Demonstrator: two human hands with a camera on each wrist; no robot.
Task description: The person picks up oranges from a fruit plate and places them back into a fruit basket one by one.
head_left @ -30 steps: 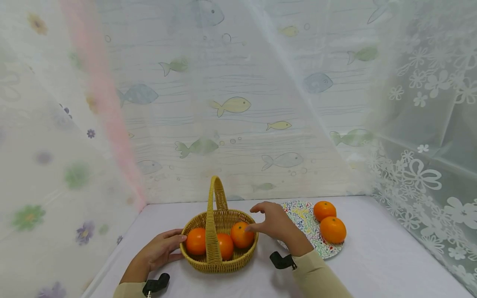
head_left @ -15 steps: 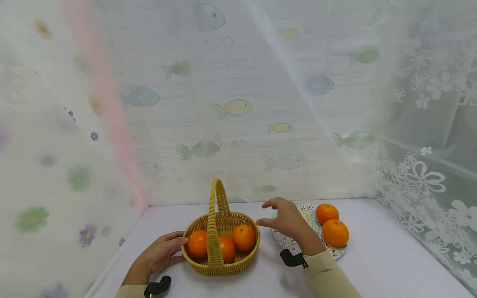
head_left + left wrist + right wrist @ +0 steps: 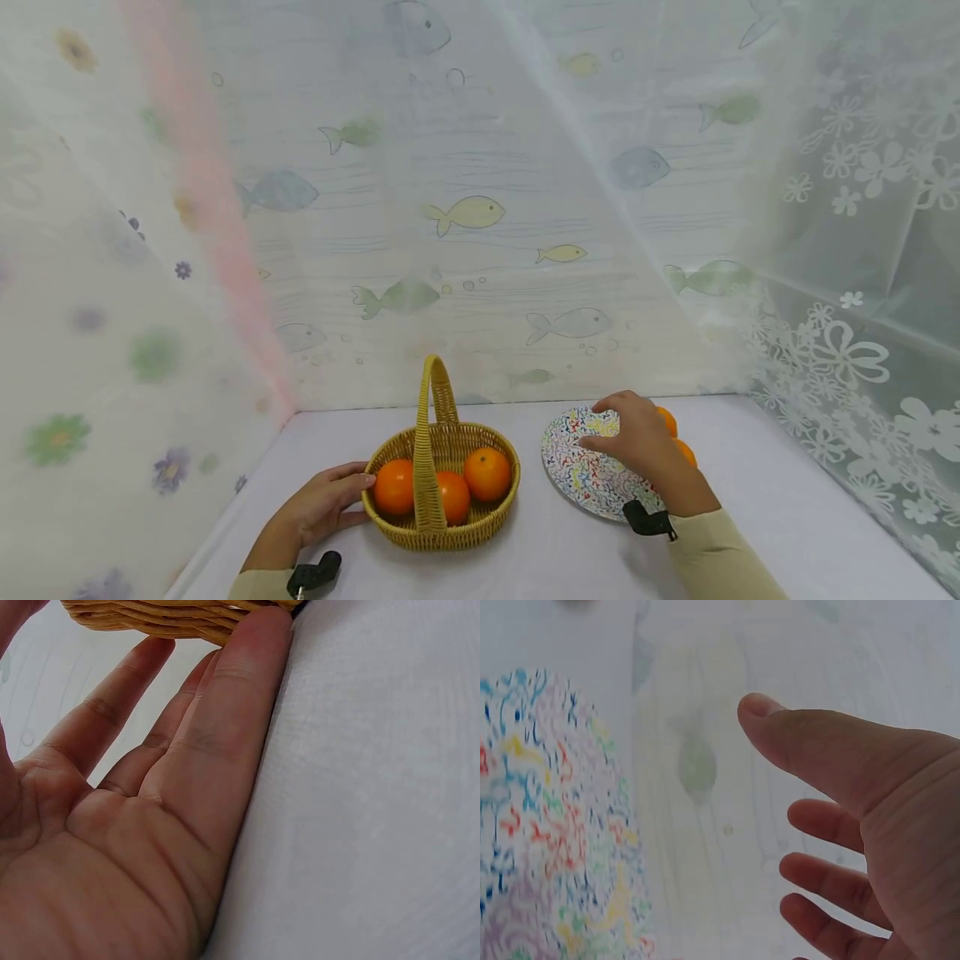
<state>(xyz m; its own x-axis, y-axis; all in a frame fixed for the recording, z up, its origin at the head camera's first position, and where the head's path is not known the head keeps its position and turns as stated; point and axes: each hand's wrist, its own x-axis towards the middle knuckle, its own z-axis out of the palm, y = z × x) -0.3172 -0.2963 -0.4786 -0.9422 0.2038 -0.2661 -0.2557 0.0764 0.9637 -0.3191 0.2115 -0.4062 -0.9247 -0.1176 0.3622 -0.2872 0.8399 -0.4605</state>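
Observation:
A yellow wicker basket (image 3: 442, 537) with a tall handle stands on the table and holds three oranges: one at left (image 3: 393, 487), one partly behind the handle (image 3: 454, 498), one at right (image 3: 487, 475). My left hand (image 3: 326, 504) steadies its left side, thumb at the rim; the left wrist view shows long fingers against the woven wall (image 3: 150, 619). Over a round colourfully patterned plate (image 3: 577, 467) is my right hand (image 3: 637, 437), thumb and fingers spread apart with nothing between them. Two more oranges, one behind the other (image 3: 686, 452), are largely hidden by that hand.
A white cloth covers the table (image 3: 510, 567). Behind it hangs a pale curtain with fish prints (image 3: 465, 212), with flower-patterned sheets on both sides. Each wrist carries a small black camera mount, such as the right one (image 3: 648, 521).
My right hand has drawn away from the right-hand orange in the basket and moved right, across the plate to its oranges. My left hand has stayed at the basket.

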